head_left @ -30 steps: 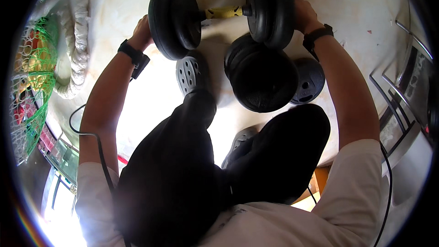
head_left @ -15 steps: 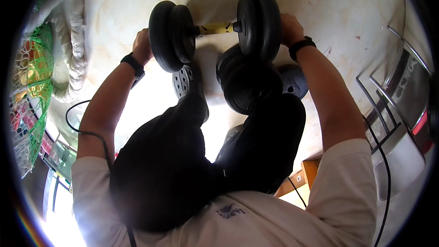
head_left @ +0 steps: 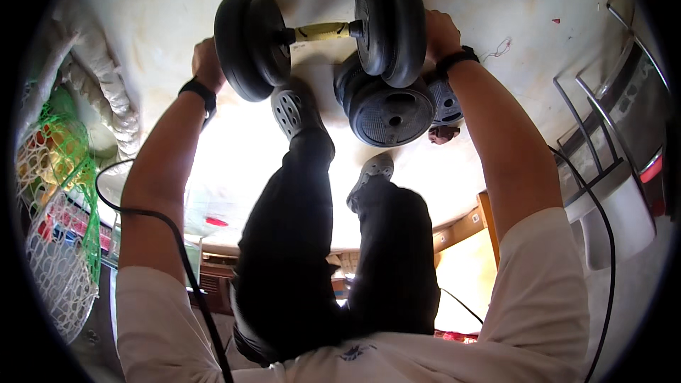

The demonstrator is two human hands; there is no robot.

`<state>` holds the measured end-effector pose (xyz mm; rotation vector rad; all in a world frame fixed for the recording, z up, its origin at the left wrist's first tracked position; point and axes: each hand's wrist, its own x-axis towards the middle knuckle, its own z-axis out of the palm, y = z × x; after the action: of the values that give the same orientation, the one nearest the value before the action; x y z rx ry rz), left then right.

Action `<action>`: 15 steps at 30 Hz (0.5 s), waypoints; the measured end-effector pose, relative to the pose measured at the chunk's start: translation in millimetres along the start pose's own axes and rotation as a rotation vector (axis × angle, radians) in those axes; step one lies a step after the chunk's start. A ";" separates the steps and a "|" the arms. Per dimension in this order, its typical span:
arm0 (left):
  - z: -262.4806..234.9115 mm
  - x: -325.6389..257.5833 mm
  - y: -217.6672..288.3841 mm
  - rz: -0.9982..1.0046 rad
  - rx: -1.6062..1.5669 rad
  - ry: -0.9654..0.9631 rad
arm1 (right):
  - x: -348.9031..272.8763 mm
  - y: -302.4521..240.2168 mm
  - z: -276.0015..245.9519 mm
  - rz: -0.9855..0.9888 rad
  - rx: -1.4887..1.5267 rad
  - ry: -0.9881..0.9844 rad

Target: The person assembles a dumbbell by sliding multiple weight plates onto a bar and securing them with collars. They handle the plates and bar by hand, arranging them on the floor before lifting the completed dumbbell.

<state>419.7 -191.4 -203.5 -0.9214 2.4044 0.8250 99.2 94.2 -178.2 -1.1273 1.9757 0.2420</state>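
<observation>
I hold a dumbbell [head_left: 323,30] with a yellow bar and two black plates at each end, level in front of me above the pale floor. My left hand [head_left: 207,64] presses on the outer face of its left plates, and my right hand [head_left: 438,32] on the right plates. Both wrists carry black bands. Under the dumbbell a stack of loose black weight plates [head_left: 394,110] lies on the floor. My legs in black trousers stretch out below, with one grey perforated shoe [head_left: 289,110] beside the stack and the other shoe [head_left: 372,170] nearer to me.
A green and white net [head_left: 53,184] with things in it hangs at the left, beside a thick white rope [head_left: 103,96]. A black cable [head_left: 167,223] runs past my left arm. A metal-framed white seat [head_left: 610,191] stands at the right, a wooden edge [head_left: 464,230] near it.
The dumbbell has shifted slightly in the view, first down and then back up. Both hands stay on its ends. My legs have stretched out, so the shoes show more.
</observation>
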 end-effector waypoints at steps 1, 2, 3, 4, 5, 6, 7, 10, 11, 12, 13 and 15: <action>5.9 -0.4 -1.9 -0.030 -0.004 -0.003 | 1.9 2.1 0.2 0.000 0.003 -0.006; 7.0 -0.6 -5.6 0.033 0.189 -0.012 | 2.8 3.1 -0.1 -0.026 0.005 0.024; 7.3 -0.9 -8.9 0.035 0.144 -0.009 | 2.6 3.3 -0.9 -0.051 0.006 0.054; 4.9 -3.0 -8.0 0.055 0.122 -0.012 | 0.9 2.8 0.5 -0.074 0.009 0.083; 3.5 -3.8 -5.5 0.076 0.098 -0.014 | -1.2 4.1 4.5 -0.060 0.009 0.084; 1.8 -5.6 -2.0 0.114 0.095 -0.019 | -3.8 5.8 9.4 -0.046 0.009 0.085; -1.6 -1.6 1.4 0.147 0.101 -0.010 | 0.0 8.9 11.3 -0.041 0.008 0.100; -2.7 2.5 -9.4 0.193 0.004 0.023 | 8.9 12.8 18.0 -0.032 -0.005 0.076; -5.1 1.1 -11.0 0.124 -0.113 -0.040 | 4.4 9.0 14.2 -0.062 0.008 0.082; -6.7 -0.7 -12.1 0.049 -0.226 -0.096 | 1.8 6.9 6.6 -0.092 0.021 0.088; 5.4 -5.8 -34.3 -0.042 -0.395 -0.072 | 1.9 2.7 0.3 -0.137 0.030 0.108; 19.3 5.9 -58.5 -0.073 -0.490 -0.006 | 0.6 1.4 -2.6 -0.069 0.043 0.091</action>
<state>460.5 -216.4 -242.8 -1.1706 2.1821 1.4203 96.4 93.2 -177.2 -1.1954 2.0075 0.1127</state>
